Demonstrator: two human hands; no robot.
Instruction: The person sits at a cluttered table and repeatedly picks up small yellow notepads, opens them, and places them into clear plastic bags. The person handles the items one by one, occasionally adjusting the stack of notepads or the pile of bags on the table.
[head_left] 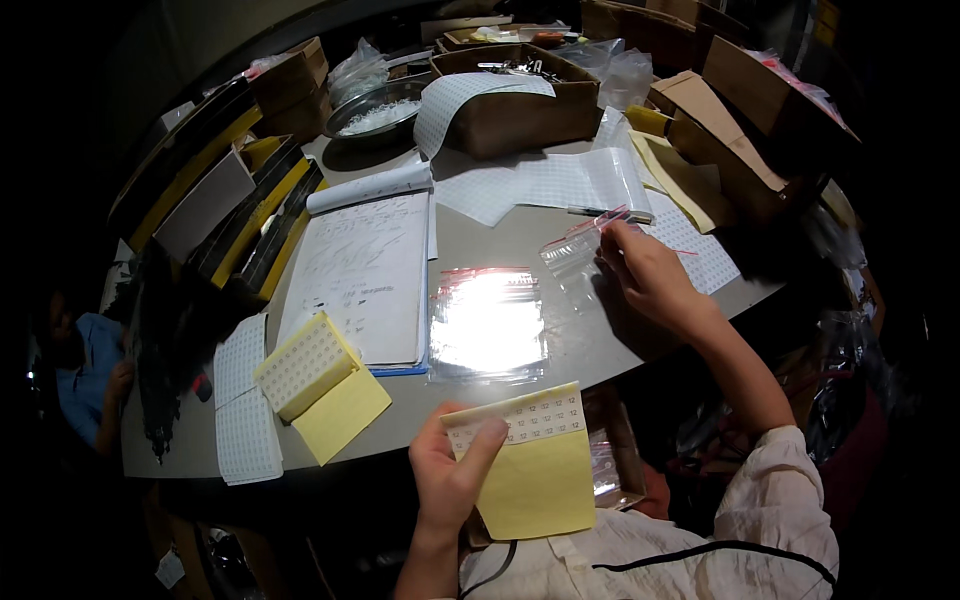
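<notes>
Near my body, my left hand point(455, 470) grips a yellow backing sheet point(535, 490) with a strip of small printed stickers along its top, thumb pressed on the strip. Over the right side of the table, my right hand point(645, 265) pinches clear zip bags point(578, 258) with red seal lines; how many is hard to tell. Between the hands lies a stack of clear zip bags point(488, 325), shining under the light. Left of the stack rests an open notepad point(355, 270) with handwriting. Another yellow sticker sheet point(340, 415) lies folded over the notepad's lower corner.
White sticker sheets point(248, 430) lie at the table's left edge, more point(530, 185) across the back. A cardboard box of metal parts point(520, 125) and a bowl of white pieces point(375, 118) stand behind. Boxes crowd both sides. Another person's blue sleeve point(95, 355) shows far left.
</notes>
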